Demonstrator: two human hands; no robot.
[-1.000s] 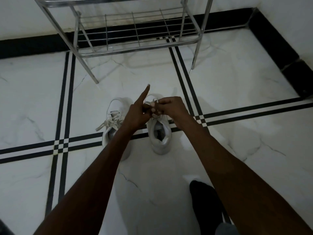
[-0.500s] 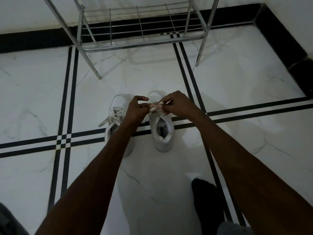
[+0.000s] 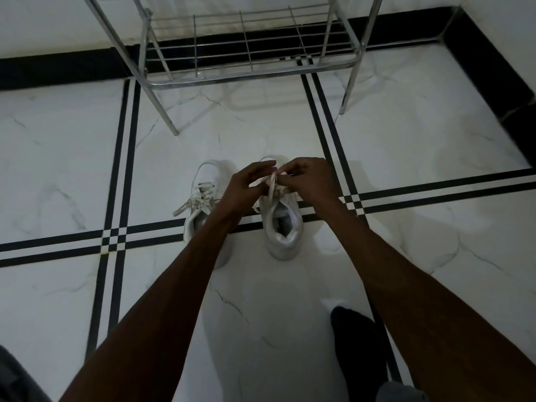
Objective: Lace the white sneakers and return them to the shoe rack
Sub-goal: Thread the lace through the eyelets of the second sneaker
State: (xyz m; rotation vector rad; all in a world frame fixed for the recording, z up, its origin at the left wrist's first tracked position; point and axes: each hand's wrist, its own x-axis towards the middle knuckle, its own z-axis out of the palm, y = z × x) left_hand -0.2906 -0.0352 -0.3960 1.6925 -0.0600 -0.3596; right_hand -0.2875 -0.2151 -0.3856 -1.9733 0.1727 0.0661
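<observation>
Both hands, left hand (image 3: 242,187) and right hand (image 3: 309,178), pinch the lace (image 3: 272,189) over the right sneaker (image 3: 282,227) (the left sneaker (image 3: 203,216) stands beside).

Two white sneakers (image 3: 282,227) with off-white laces (image 3: 200,200) are sitting under and beside the hands. The floor (image 3: 406,146) beyond them is showing white marble veining crossed by paired black stripes, and the silver wire rack (image 3: 246,50) is standing against a black skirting band (image 3: 58,71).

Shoe rack (image 3: 246,68) shelf bare — left sneaker (image 3: 203,210) flanks.
</observation>
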